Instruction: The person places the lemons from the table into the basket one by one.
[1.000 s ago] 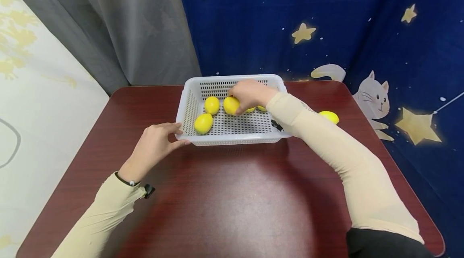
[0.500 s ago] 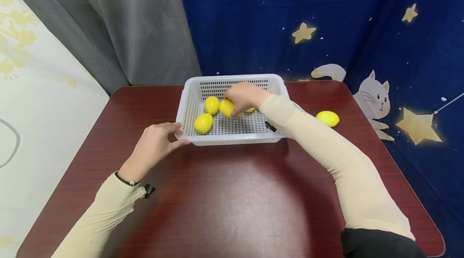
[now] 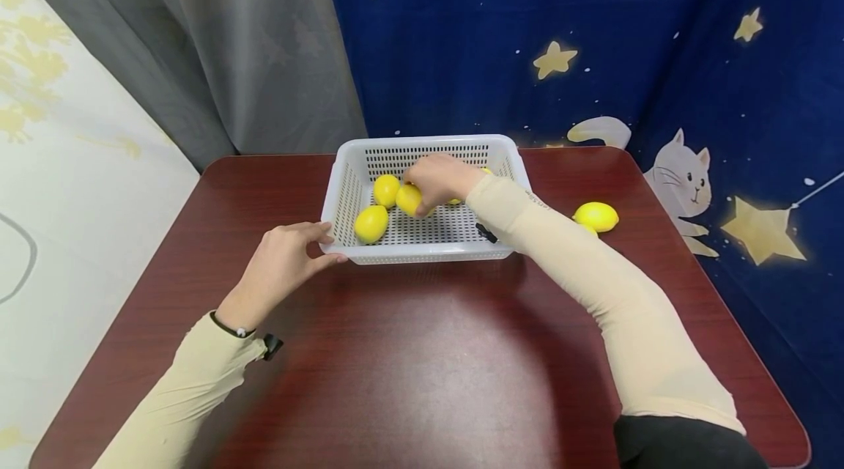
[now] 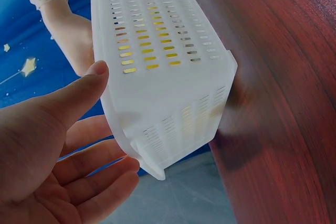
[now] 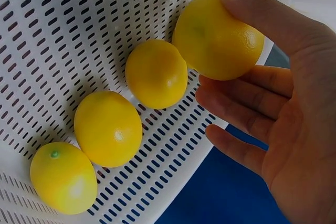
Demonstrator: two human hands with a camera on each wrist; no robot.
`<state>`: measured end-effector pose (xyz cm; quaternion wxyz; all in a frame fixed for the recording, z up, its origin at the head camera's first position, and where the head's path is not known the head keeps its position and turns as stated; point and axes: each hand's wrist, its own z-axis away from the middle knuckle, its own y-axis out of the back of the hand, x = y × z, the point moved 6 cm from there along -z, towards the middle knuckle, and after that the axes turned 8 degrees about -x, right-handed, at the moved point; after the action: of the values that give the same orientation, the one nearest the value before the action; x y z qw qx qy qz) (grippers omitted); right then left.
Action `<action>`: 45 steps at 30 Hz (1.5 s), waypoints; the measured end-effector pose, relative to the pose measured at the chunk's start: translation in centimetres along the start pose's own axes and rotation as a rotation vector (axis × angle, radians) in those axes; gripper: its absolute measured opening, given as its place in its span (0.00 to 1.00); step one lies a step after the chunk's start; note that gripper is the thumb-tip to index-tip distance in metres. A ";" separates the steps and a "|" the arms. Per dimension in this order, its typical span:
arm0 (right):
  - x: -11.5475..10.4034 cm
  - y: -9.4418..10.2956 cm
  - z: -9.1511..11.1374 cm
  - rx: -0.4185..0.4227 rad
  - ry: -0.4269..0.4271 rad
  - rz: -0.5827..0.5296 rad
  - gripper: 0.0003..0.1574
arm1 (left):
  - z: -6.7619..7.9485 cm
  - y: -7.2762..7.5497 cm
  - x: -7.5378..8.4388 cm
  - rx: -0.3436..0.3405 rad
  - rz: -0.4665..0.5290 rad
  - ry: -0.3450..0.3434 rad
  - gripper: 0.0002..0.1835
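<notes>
Lemon (image 5: 218,38), held in the right hand (image 3: 442,180) within a white basket (image 3: 431,249). The right grip is narrowed on the fruit, thumb on one side and fingers on the other; whether the lemon rests on the slotted floor cannot be told. In the head view, it lies just beside a second lemon (image 3: 386,190), with a third lemon (image 3: 371,224) near the basket's left end. Three lemons (image 5: 108,128) form a row in the right wrist view. The left hand (image 3: 280,256) holds the basket's near left corner between thumb and fingers. The basket stands upright at the far part of the dark red bench (image 3: 409,352). To its right lies a separate lemon (image 3: 596,217), with another lemon (image 3: 588,229) beside it, mostly hidden by the right sleeve (image 3: 613,293). Behind hang a grey curtain (image 3: 264,51) and a blue curtain (image 3: 448,29) printed with stars.
</notes>
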<state>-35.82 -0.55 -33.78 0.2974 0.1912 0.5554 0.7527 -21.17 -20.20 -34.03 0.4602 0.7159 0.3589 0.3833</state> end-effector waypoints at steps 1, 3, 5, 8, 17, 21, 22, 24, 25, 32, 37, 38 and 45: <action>0.0 0.0 0.0 -0.002 0.003 -0.002 0.27 | 0.0 0.0 0.0 0.000 0.000 0.000 0.33; -0.1 0.0 -0.1 -0.006 0.006 -0.004 0.28 | 0.0 0.0 0.0 0.000 -0.001 -0.001 0.33; -0.2 0.0 -0.2 -0.010 0.005 -0.006 0.29 | 0.0 0.0 0.0 -0.002 0.000 0.000 0.33; -0.2 -0.1 -0.3 -0.020 0.000 -0.012 0.31 | 0.0 -0.1 -0.1 -0.005 0.000 0.002 0.32; -0.3 -0.4 -1.1 -0.015 0.001 0.016 0.31 | 0.1 -0.1 -0.1 -0.006 0.003 0.010 0.33; -0.3 -0.5 -1.5 -0.023 0.000 0.025 0.34 | 0.0 -0.1 -0.1 -0.015 0.002 0.014 0.33; -0.3 -0.6 -1.5 -0.027 -0.001 0.027 0.35 | 0.0 -0.1 -0.1 -0.016 0.004 0.014 0.33; -0.3 -0.7 -1.6 -0.036 -0.006 0.029 0.36 | 0.0 -0.1 -0.1 -0.016 0.004 0.013 0.33; -0.3 -0.7 -1.6 -0.040 -0.008 0.029 0.36 | 0.0 -0.1 -0.1 -0.014 0.005 0.011 0.32; -0.5 -0.7 -1.8 -0.063 -0.008 0.011 0.37 | 0.0 0.0 0.1 -0.001 -0.004 0.000 0.32; -0.5 -0.9 -2.0 -0.079 -0.011 0.008 0.36 | -0.1 0.0 0.0 -0.006 0.005 0.002 0.32; -0.5 -0.9 -2.1 -0.081 -0.011 0.011 0.36 | -0.1 -0.1 0.0 -0.007 0.006 0.002 0.33; -0.7 -1.3 -2.1 -0.098 -0.019 0.038 0.38 | -0.1 -0.1 -0.1 -0.009 0.011 0.004 0.33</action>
<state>-36.29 -2.25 -35.58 0.2975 0.1941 0.5111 0.7827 -21.31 -20.24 -34.14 0.4603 0.7152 0.3540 0.3889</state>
